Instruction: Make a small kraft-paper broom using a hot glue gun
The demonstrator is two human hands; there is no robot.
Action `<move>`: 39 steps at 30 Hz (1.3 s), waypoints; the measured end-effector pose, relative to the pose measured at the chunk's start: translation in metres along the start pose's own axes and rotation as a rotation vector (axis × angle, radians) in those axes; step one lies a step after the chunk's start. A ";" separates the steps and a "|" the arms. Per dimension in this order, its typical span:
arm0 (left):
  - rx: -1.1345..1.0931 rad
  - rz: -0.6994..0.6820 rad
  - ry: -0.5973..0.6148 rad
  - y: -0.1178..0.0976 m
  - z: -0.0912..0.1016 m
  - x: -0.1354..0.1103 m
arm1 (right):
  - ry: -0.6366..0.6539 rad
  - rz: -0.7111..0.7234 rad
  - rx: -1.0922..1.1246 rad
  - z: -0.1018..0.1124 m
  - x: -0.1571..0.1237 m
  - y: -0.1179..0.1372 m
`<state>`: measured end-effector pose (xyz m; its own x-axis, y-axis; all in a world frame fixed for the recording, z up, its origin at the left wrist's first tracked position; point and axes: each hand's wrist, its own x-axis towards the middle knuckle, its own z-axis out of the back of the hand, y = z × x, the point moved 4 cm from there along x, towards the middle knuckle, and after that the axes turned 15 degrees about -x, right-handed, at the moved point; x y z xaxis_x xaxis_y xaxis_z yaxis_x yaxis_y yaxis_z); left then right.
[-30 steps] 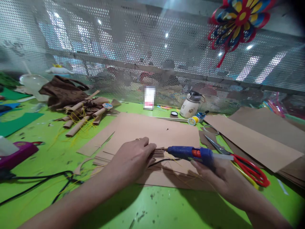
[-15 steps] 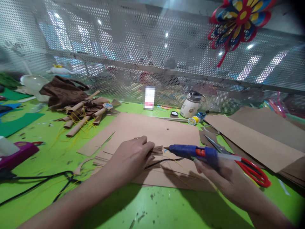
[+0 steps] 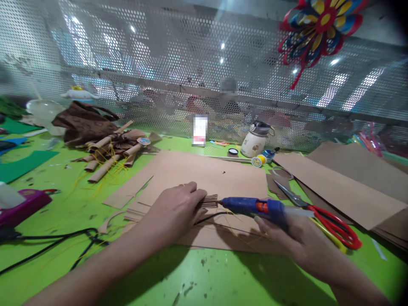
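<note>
My left hand (image 3: 178,206) is closed on a small pleated strip of brown paper (image 3: 210,201), pressing it down on a large tan paper sheet (image 3: 204,170). The folded edges stick out to the right of my fingers. In my right hand (image 3: 298,240) is a blue hot glue gun (image 3: 240,205), pointing left, with a clear glue stick out of its back. Its nozzle is at the right end of the pleats. Red-handled scissors (image 3: 334,227) lie right of the gun, partly behind my hand.
Rolled brown paper pieces with yellow thread (image 3: 108,168) lie at the left by a brown bag (image 3: 86,125). A white bottle (image 3: 255,140) and a yellow thread spool (image 3: 259,160) stand at the back. More paper sheets (image 3: 347,182) lie right; a black cable (image 3: 54,238) runs left.
The glue gun in my right hand has moved a little left and down, its nozzle now at the pleated paper's end. My left hand has stayed in place.
</note>
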<state>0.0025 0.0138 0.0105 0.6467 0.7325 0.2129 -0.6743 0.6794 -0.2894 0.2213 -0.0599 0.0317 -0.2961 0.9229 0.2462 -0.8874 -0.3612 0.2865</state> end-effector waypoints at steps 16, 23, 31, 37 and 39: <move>0.023 -0.008 -0.004 -0.003 0.001 0.000 | 0.009 -0.016 -0.004 0.000 0.000 0.002; 0.028 -0.006 0.012 -0.007 0.003 0.002 | 0.012 -0.005 -0.011 0.002 0.003 0.007; 0.028 -0.011 0.009 -0.004 0.000 0.001 | 0.035 0.010 0.022 0.000 0.000 0.005; 0.028 -0.023 -0.010 -0.002 -0.002 -0.002 | 0.025 0.008 0.006 0.000 0.000 0.005; 0.035 -0.020 -0.007 -0.003 -0.001 -0.002 | 0.011 0.003 -0.004 0.001 0.001 0.006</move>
<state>0.0037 0.0102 0.0105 0.6580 0.7186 0.2251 -0.6729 0.6953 -0.2524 0.2166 -0.0613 0.0346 -0.3027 0.9231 0.2372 -0.8879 -0.3636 0.2818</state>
